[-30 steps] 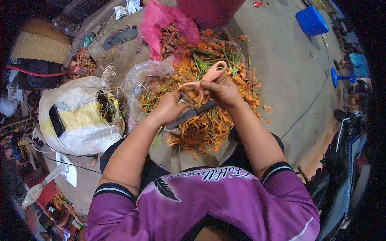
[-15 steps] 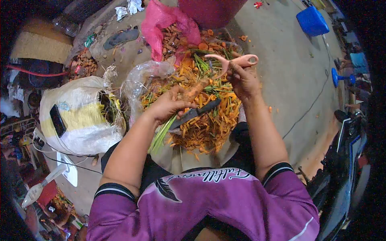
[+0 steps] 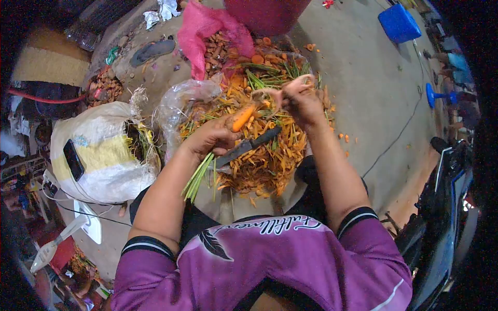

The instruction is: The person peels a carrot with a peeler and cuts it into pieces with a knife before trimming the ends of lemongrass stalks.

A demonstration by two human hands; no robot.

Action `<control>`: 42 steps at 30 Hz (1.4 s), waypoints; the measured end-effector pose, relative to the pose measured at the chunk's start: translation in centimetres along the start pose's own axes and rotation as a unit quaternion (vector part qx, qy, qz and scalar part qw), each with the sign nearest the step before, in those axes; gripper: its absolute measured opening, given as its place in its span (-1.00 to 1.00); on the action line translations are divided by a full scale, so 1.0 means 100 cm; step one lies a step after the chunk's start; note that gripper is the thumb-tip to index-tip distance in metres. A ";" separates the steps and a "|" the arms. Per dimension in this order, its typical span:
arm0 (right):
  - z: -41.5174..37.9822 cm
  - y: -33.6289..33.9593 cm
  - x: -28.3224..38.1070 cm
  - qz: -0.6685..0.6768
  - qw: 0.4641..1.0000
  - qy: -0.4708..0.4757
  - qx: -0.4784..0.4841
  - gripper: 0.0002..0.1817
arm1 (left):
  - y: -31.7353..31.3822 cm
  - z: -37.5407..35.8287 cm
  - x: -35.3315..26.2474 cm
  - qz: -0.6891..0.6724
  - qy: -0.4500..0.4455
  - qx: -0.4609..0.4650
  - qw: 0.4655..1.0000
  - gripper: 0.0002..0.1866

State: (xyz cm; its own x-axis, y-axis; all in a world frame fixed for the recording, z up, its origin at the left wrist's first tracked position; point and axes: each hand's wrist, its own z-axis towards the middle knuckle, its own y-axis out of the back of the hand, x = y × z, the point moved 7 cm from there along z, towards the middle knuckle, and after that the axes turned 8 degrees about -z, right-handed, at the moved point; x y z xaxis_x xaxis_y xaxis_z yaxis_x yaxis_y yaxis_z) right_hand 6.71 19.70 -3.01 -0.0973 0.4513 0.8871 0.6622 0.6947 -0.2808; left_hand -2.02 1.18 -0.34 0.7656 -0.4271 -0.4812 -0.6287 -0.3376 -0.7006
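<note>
My left hand [image 3: 213,137] is closed around a carrot [image 3: 243,118] whose upper side shows bright orange, peeled flesh. Green stems [image 3: 198,179] stick out below that hand. A dark-handled knife [image 3: 254,144] runs from beside my left fingers across the peelings, its blade partly hidden. Gripped in my right hand [image 3: 305,107] is a pink peeler [image 3: 298,85], its head close to the carrot's far end. Beneath both hands spreads a heap of orange peelings [image 3: 275,166] mixed with green stems.
Beyond the heap lie a pink mesh bag [image 3: 194,39] and clear plastic [image 3: 179,103], with a dark red tub [image 3: 267,15] behind. On the left, a white-yellow sack [image 3: 104,155] carries a phone [image 3: 73,159]. A cable [image 3: 397,137] crosses the floor at right.
The peeler has tilted and shifted left and slightly down, nearer the carrot. The carrot now shows a bright orange surface and points up and right. My left hand has moved slightly left.
</note>
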 end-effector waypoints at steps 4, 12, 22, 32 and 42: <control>0.005 0.059 0.008 0.014 0.986 0.030 -0.164 -0.86 | 0.007 0.000 0.004 -0.118 0.054 -0.003 0.992 -0.52; -0.037 -0.083 -0.005 -0.078 0.985 -0.031 0.152 -0.85 | -0.005 0.001 0.005 -0.136 0.036 -0.041 0.989 -0.18; -0.004 0.035 0.013 -0.004 0.987 0.010 -0.160 -0.90 | 0.015 0.003 0.001 -0.039 -0.005 -0.081 0.996 -0.46; -0.023 -0.058 0.002 -0.081 0.996 -0.005 0.037 -0.86 | 0.013 0.002 0.007 -0.127 0.031 -0.109 0.985 -0.40; 0.010 0.045 -0.007 0.000 0.991 0.008 -0.132 -0.86 | 0.010 0.005 0.014 -0.115 0.054 -0.023 0.992 -0.46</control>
State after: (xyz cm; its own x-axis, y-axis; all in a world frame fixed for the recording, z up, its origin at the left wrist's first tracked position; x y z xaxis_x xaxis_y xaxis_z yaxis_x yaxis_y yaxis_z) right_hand 9.04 23.02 -5.25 -0.0872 0.4401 0.8937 0.8340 0.5230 -0.1762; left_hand -1.45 0.68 -1.98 0.8720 -0.4206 -0.2504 -0.4466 -0.4741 -0.7588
